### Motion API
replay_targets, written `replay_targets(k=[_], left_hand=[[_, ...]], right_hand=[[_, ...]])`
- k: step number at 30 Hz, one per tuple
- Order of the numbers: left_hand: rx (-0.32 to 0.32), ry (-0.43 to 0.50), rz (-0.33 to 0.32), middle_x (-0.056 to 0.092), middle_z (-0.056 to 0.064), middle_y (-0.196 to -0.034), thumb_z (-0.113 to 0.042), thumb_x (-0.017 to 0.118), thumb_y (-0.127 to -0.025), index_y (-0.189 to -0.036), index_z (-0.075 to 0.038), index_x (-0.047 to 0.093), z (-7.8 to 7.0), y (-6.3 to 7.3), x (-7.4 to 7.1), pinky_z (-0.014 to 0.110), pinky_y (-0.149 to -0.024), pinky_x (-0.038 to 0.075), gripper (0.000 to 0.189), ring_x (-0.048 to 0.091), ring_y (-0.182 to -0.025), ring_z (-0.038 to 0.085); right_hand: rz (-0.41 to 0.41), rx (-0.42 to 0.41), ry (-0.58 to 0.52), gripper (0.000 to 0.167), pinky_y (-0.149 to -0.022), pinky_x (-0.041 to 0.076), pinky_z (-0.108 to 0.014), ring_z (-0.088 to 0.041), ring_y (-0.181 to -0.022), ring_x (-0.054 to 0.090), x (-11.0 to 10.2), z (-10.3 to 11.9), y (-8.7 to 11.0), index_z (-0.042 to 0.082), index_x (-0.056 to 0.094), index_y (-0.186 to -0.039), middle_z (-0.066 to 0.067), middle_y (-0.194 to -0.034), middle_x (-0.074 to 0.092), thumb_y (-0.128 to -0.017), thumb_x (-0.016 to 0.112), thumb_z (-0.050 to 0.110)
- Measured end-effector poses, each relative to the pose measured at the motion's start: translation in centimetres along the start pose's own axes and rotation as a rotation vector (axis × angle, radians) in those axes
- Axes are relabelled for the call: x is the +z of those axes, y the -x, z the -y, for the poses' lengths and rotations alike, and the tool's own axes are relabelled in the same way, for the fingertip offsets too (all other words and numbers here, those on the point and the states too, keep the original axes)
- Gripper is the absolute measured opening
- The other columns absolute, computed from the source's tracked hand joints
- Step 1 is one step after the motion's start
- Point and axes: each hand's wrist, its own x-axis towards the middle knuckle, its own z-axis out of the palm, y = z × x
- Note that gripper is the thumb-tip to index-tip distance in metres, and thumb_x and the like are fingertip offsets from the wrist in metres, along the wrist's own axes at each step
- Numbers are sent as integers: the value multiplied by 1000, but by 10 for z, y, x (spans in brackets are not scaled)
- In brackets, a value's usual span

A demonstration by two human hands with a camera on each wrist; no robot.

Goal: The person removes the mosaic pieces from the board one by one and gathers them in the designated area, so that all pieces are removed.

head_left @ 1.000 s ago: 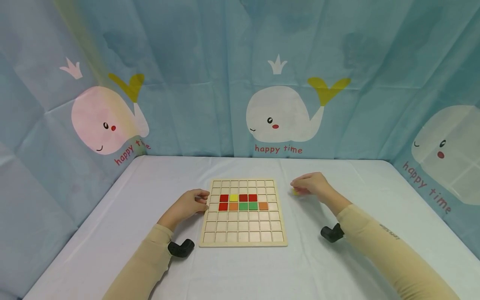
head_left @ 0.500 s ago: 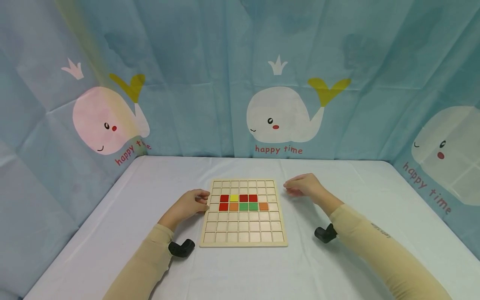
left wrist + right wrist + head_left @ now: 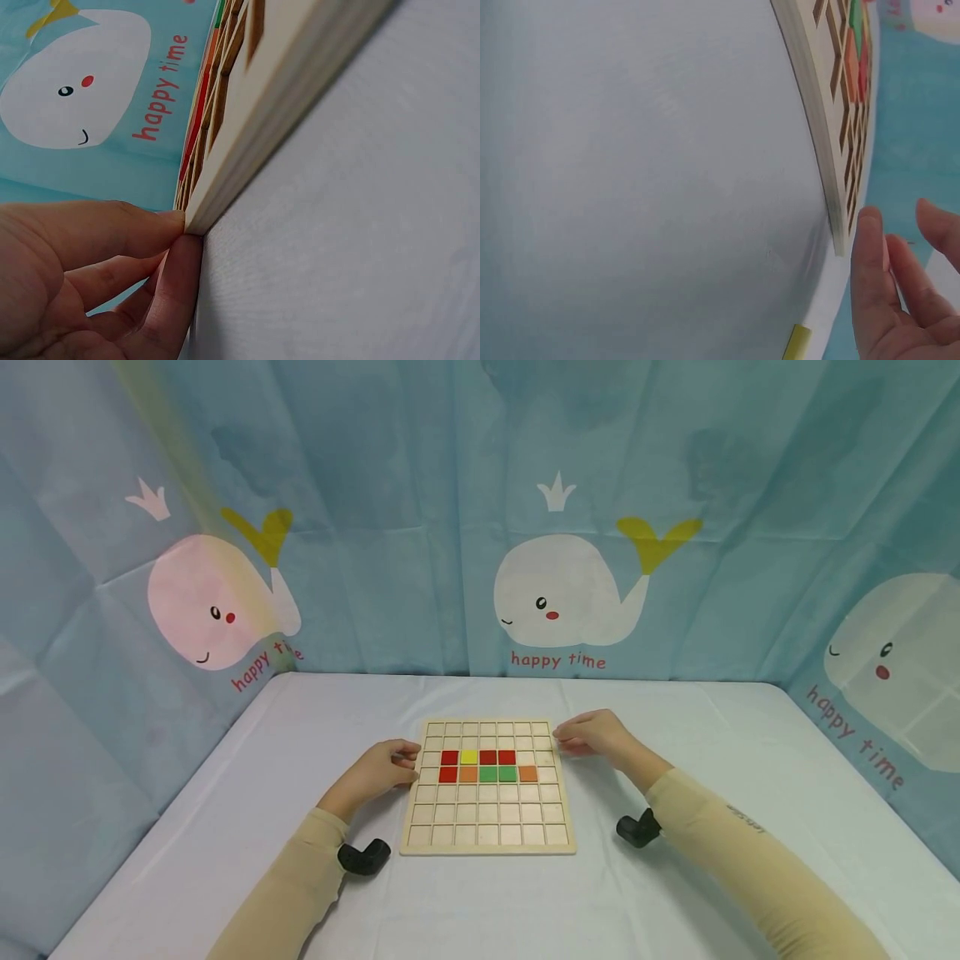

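A wooden grid board (image 3: 489,836) lies flat on the white table. Two of its rows hold square tiles: red (image 3: 449,758), yellow (image 3: 468,757), orange (image 3: 528,773) and green (image 3: 488,774). At the board's left edge is my left hand (image 3: 375,777); in the left wrist view, thumb and finger pinch the board's rim (image 3: 247,161). My right hand (image 3: 600,737) is beside the upper right edge. The right wrist view shows its thumb apart from its extended fingers (image 3: 868,255), with nothing held. A yellow piece (image 3: 797,343) lies on the table near that hand.
White cloth covers the table (image 3: 480,910). Behind it hangs a blue curtain (image 3: 390,602) printed with whales. A black wrist mount (image 3: 363,857) sits under the left forearm, and another black mount (image 3: 639,828) under the right.
My right hand has moved left, from over a small yellow piece on the table to the board's right edge. The left hand and the tiles stay where they were.
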Motion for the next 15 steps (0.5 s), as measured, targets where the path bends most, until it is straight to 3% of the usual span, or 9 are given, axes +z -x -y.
replay_targets(k=[7,15], left_hand=[[-21,-18,-18,61,15,-114,-1,67,-86,-135,3,56,-1,-1,1,27,-76,55,50,59,-97,19],[-10,-15,-20,61,15,-115,1,67,-86,-134,4,55,0,-1,2,26,-75,54,50,58,-97,20]], right_hand=[[34,-26,-38,32,-79,59,-28,-10,-79,72,7,4,0,-6,69,-115,-16,-106,75,-93,68,17],[72,-66,-54,29,-78,60,-29,-10,-77,72,15,6,1,-8,70,-111,-14,-98,76,-92,69,13]])
